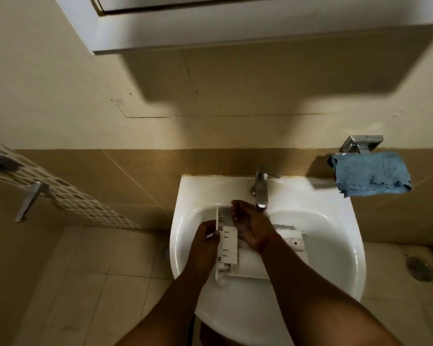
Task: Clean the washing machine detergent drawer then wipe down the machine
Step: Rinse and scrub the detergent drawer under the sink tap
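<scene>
Drawer [227,245], the white detergent one, sat inside the basin of the white sink [335,258], tipped up on its side with its long edge running toward me. Its slotted underside faced right. A second white plastic piece [295,242] lay flat in the basin to the right of it, partly under the right forearm; I could not tell whether it was attached to the drawer.

Left hand [206,239] gripped the drawer's left edge, fingers curled round the thin wall near its upper half. Right hand [250,224] was laid against the drawer's far end, fingers bent over the top of it, wrist passing just under the spout. I noted both hands were in contact with the drawer, neither one spread wide. Whether water was running, I could not tell; the area under the spout was blurred.

Chrome tap [260,193] stood on the back rim of the sink, spout pointing into the basin just beside the right hand.

Blue cloth [371,174] hung over a metal holder [360,144] fixed to the wall at the right, well apart from the drawer. White cabinet [235,23] projected from the wall overhead and threw a broad shadow below it. Tiled floor showed on both sides, with a round drain [420,268] at the right and a smaller one [166,253] to the left of the sink. Metal lever handle [31,201] stuck out at the left against a patterned panel.
</scene>
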`<state>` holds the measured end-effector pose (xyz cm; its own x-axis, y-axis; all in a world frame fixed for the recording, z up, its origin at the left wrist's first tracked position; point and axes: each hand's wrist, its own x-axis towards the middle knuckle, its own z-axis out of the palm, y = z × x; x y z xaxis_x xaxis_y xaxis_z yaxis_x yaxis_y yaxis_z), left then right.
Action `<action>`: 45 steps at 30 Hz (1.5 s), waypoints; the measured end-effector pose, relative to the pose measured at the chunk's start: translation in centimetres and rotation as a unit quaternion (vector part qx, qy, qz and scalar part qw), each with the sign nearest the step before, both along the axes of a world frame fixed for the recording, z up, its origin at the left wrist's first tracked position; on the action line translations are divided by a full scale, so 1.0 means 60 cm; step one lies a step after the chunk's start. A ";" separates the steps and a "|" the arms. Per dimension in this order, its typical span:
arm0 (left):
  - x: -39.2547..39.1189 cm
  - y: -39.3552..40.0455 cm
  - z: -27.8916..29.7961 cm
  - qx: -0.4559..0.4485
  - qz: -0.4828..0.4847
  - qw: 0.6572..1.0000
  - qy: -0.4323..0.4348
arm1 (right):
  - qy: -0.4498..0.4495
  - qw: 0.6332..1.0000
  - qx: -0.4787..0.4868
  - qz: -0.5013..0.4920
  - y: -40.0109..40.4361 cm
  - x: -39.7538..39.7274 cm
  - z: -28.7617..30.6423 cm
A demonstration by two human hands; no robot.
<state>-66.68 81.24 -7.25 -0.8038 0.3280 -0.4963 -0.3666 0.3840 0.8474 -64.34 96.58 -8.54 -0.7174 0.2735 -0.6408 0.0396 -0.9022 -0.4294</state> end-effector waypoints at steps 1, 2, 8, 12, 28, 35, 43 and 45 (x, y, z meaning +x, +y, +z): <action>0.002 0.001 -0.002 -0.001 0.005 1.000 0.006 | -0.018 0.999 0.046 0.013 -0.010 -0.005 0.003; 0.005 0.001 -0.003 0.002 0.009 1.000 0.008 | -0.037 0.989 0.138 0.037 -0.023 -0.006 0.002; 0.039 0.014 -0.009 -0.011 0.051 0.998 0.039 | -0.030 0.637 0.723 0.265 -0.132 0.071 -0.027; 0.037 0.022 -0.008 0.016 0.077 0.997 0.013 | -0.038 0.451 0.847 0.280 -0.134 0.162 -0.069; 0.012 0.052 -0.030 -0.107 -0.042 0.990 0.079 | -0.148 0.809 0.509 0.254 0.029 0.070 0.012; 0.016 0.059 -0.037 -0.115 -0.011 0.988 0.103 | -0.316 0.371 0.807 0.333 0.073 0.226 -0.032; 0.012 0.057 -0.037 -0.112 -0.031 0.988 0.100 | -0.215 0.319 0.807 0.448 0.048 0.142 -0.025; 0.011 0.057 -0.040 -0.106 -0.035 0.988 0.102 | -0.287 0.355 0.781 0.426 0.106 0.171 -0.032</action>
<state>-66.04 84.65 -9.65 -0.8728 0.2927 -0.3906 -0.1627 0.5800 0.7982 -54.08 102.95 -10.46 -0.8403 0.4571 -0.2915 0.4976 0.8637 -0.0804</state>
